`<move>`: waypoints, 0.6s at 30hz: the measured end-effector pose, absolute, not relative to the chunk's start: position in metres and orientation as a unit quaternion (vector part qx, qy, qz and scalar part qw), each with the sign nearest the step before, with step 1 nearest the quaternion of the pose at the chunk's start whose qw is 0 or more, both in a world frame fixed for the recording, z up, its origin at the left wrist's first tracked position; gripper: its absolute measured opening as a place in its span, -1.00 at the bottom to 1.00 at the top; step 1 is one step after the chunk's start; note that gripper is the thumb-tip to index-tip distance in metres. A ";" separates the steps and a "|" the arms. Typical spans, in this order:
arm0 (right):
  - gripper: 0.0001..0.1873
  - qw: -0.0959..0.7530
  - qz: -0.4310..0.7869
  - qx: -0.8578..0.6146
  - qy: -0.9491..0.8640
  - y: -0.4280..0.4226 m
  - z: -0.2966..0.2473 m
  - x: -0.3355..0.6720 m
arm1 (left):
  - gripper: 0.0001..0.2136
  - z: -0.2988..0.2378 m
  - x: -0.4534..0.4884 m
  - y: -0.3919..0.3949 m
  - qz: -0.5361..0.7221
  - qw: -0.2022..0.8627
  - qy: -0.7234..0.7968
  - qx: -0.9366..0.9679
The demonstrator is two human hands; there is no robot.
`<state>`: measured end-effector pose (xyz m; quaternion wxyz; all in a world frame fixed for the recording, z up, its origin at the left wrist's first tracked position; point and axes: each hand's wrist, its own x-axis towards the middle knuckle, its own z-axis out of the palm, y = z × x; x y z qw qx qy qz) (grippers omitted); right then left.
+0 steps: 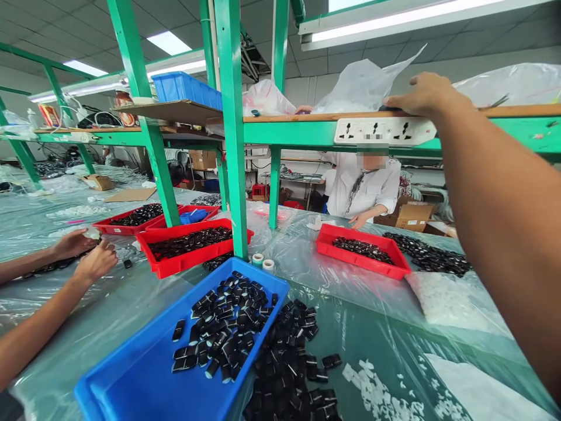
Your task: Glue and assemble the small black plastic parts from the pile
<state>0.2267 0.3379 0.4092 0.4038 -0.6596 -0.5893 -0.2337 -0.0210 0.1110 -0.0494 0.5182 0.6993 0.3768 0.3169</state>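
My right hand [424,96] is raised to the wooden shelf [495,111] at the upper right, above a white power strip [385,132]. Its fingers are bent around a small dark thing at the shelf edge, mostly hidden, whose kind I cannot make out. Beside the hand stands a clear plastic bag [357,88]. My left hand is out of view. Below on the table, a blue tray [144,374] holds many small black pieces [223,327] with pale ends. More black pieces [291,368] are heaped against its right side, near small white pieces [377,392].
At left, a co-worker's two hands [94,254] work over the table. Another person in white [363,187] stands across it. Red trays [160,269] of black pieces, tape rolls [263,263] and a bag of white pieces [456,298] lie around. Green posts [234,175] rise behind the blue tray.
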 end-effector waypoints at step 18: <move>-0.81 0.284 -0.258 -0.428 -0.818 0.146 0.179 0.222 | -0.81 -0.095 0.084 0.052 0.250 0.563 0.363 0.699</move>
